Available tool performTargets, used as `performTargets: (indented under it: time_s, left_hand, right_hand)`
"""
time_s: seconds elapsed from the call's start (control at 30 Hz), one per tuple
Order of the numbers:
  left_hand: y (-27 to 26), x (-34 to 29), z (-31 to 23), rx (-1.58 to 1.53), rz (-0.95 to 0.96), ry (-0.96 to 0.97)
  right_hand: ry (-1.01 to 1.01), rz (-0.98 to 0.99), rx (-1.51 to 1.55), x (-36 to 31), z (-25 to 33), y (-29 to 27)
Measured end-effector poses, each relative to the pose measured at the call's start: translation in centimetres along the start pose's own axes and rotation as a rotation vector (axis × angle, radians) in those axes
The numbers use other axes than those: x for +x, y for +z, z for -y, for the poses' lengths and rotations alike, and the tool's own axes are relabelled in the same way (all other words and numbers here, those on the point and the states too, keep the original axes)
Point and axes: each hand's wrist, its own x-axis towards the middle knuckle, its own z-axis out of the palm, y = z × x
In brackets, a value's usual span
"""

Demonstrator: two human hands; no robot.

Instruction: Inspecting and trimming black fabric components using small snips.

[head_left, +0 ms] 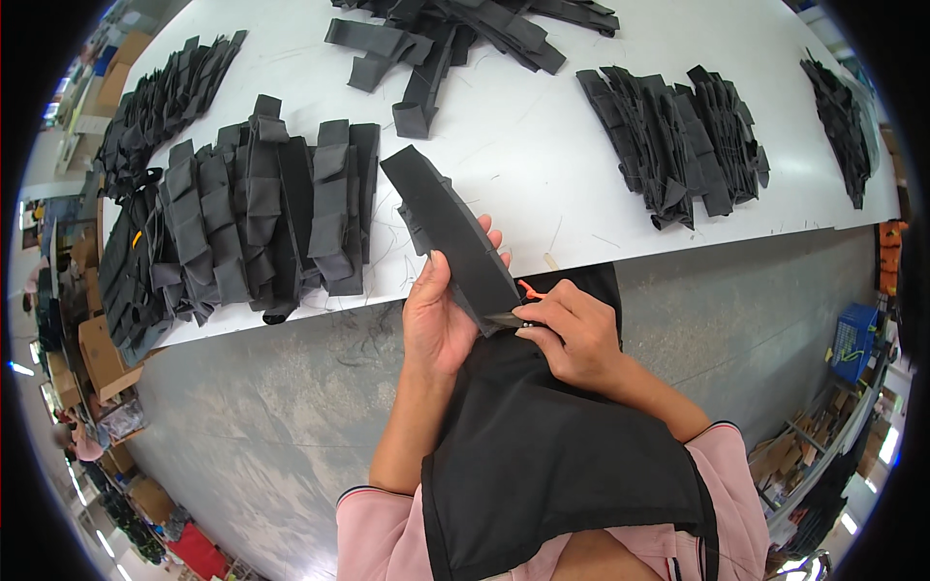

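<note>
My left hand [446,310] is closed round a black fabric strip [450,232], thumb on its near face and fingertips showing past the far edge. The strip slants from upper left down toward my body, with small folded flaps along its left edge. At its lower end my right hand [572,329] pinches a corner of the strip between thumb and forefinger. A small orange piece [530,290], perhaps a tool's handle, pokes out by the right forefinger; the rest of it is hidden.
On the white table [542,184] rows of similar black strips [228,208] lie at left, with more bundles [678,145] at right and a loose heap [446,39] at the back. Thread bits are scattered about. A black apron [572,445] covers my lap; a blue crate [854,341] stands far right.
</note>
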Motion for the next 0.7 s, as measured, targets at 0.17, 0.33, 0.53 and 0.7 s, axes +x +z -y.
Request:
performTargets:
  time_s: [0.17, 0.33, 0.53, 0.7]
  left_hand:
    - [0.06, 0.0, 0.12, -0.019, 0.001, -0.007]
    - [0.51, -0.17, 0.1, 0.034, -0.001, -0.004]
    - [0.27, -0.27, -0.02, 0.045, 0.006, 0.004]
    - [0.52, -0.26, -0.08, 0.039, 0.015, 0.001]
  right_hand:
    - [0.016, -0.013, -0.012, -0.3, 0.4, -0.15]
    - [0.046, -0.009, -0.014, -0.06, 0.68, -0.01]
    - [0.058, -0.006, -0.017, 0.21, 1.03, -0.31]
    - [0.037, 0.019, -0.039, 0.02, 0.75, -0.07]
